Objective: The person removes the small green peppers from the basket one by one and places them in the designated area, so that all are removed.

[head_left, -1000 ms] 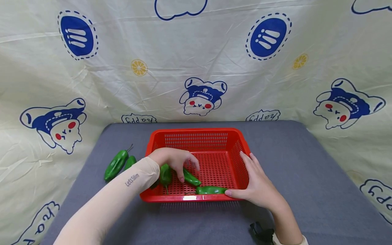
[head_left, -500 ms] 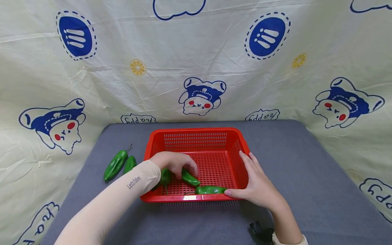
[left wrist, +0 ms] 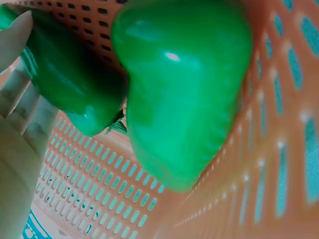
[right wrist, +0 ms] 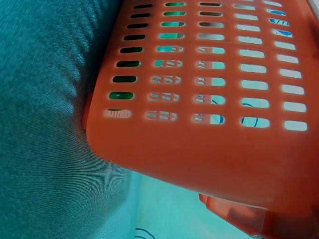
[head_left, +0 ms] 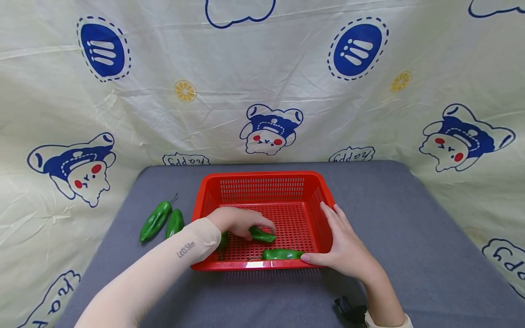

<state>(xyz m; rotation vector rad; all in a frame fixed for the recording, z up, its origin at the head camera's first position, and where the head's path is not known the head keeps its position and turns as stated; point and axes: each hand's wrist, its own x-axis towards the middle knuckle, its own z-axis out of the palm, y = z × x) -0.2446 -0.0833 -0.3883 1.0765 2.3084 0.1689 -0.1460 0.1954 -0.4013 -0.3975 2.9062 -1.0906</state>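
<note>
In the head view my left hand (head_left: pixel 244 222) reaches into a red plastic basket (head_left: pixel 264 265) and holds a green pepper (head_left: pixel 263 235) over its floor. The left wrist view shows the thumb lying on this pepper (left wrist: pixel 70 74) and the fingers along its other side. Closer to that camera is a second, larger green pepper (left wrist: pixel 179 89), by the slotted wall. Another green pepper (head_left: pixel 283 254) lies along the basket's front wall. My right hand (head_left: pixel 346 248) rests on the front right corner, thumb on the front rim, fingers stretched along the right rim.
Two more green peppers, one longer (head_left: pixel 156 222) and one shorter (head_left: pixel 175 222), lie on the grey tablecloth (head_left: pixel 381 218) left of the basket. A printed curtain (head_left: pixel 213 127) hangs behind the table. A black strap-like object (head_left: pixel 350 312) sits near my right wrist.
My left fingers have come down and gripped the green pepper, which has shifted slightly right and turned more level. My right hand and the basket have stayed in place.
</note>
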